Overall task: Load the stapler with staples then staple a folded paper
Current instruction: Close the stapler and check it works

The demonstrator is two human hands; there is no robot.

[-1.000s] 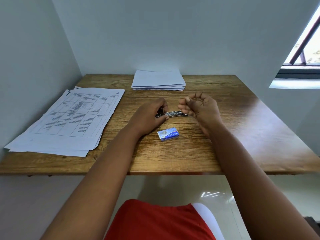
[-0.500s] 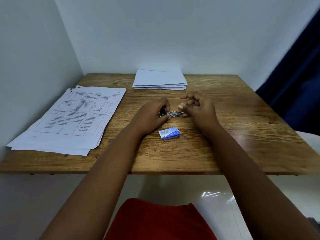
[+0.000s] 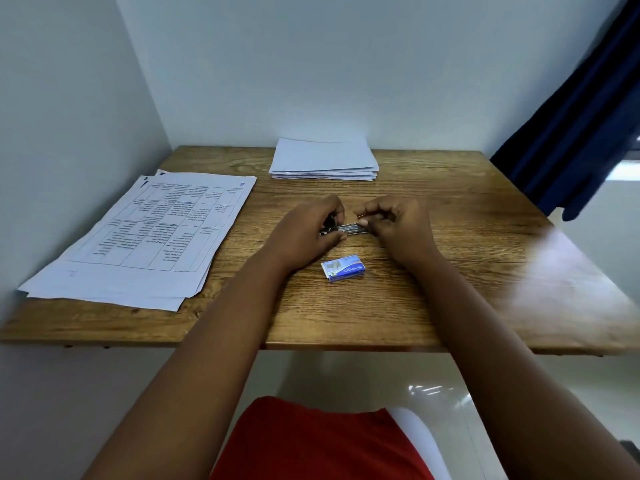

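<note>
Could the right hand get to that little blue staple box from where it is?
Probably yes. The blue staple box lies on bare table just nearer the person than the right hand, nothing between them; but that hand is busy at the stapler.

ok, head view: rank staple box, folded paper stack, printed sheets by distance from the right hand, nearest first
1. staple box: just toward the person from the right hand, slightly to its left.
2. folded paper stack: at the back of the desk, beyond the hand and a little left.
3. printed sheets: far left side of the desk, past the left hand.
</note>
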